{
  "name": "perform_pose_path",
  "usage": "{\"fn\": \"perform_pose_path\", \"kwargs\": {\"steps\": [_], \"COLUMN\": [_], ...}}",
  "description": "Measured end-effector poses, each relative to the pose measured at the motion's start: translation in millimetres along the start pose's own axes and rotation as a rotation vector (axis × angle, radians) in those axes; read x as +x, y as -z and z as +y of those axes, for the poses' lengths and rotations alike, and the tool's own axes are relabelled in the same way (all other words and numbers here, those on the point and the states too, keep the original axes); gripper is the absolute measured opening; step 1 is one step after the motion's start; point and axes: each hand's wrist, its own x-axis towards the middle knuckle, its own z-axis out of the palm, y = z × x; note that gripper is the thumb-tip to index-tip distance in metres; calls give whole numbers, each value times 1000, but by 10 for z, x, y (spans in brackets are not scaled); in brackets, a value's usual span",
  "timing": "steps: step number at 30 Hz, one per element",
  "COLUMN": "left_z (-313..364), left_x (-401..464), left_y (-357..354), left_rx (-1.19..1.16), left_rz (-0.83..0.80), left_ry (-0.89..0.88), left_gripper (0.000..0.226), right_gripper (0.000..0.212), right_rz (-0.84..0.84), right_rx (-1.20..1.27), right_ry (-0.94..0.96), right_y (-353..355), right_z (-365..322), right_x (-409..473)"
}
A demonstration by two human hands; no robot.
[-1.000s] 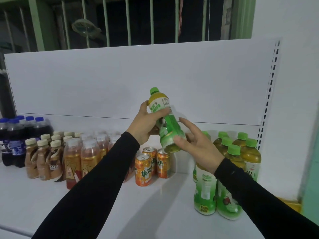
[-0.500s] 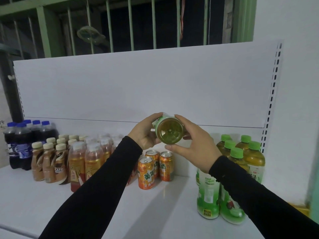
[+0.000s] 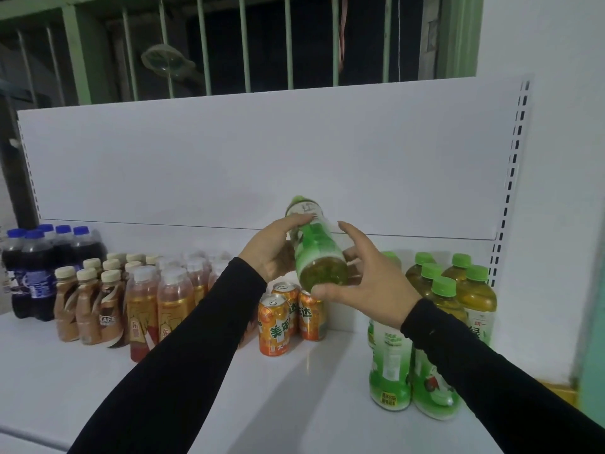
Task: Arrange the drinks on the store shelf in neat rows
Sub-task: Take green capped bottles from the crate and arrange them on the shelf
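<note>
The left hand (image 3: 273, 247) grips the green tea bottle (image 3: 314, 250) — tilted, base toward the camera, above the orange cans (image 3: 288, 317) — while the right hand (image 3: 366, 276) cups its base.

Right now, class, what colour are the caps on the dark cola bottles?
Blue caps, head view.

Both arms, in black sleeves, reach forward and up over the shelf. The left hand (image 3: 273, 247) curls its fingers round a tilted bottle (image 3: 316, 249); the right hand (image 3: 370, 276) cups its base, fingers spread.
</note>
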Motion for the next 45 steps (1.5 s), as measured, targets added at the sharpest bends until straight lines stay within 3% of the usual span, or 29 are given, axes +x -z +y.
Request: {"fn": "perform_pose_path", "kwargs": {"steps": [3,7,14,22,27,35,41,45], "left_z": [-9,-44,-89,96,60,110,245,227], "left_x": [2,-79,-231,-510,-553,-535,-336,-130], "left_y": [26,74,179,251,322,301,153,80], "left_rx": [99,219,370,449,542,551,634,610], "left_rz": [-39,-167,-297,-324,-352,-328,-172,-176], "left_ry": [-177,-354,-513,-698,-719,-742,-767,-682], "left_gripper": [67,77,86,48,43,37,32,25], "right_gripper": [100,106,63,67,66,68,57,71], "right_rz": [-31,-33,70,199,263,202,39,2], "right_rx": [43,36,148,65,36,-1,-138,-326], "right_ry": [-138,-155,-137,-111,-94,-115,-118,-104], "right_y": [-9,-96,-245,-476,-550,-535,-392,-123], "right_z": [47,101,108,163,198,153,108,138], "right_x": [48,159,272,242,273,228,197,177]}}
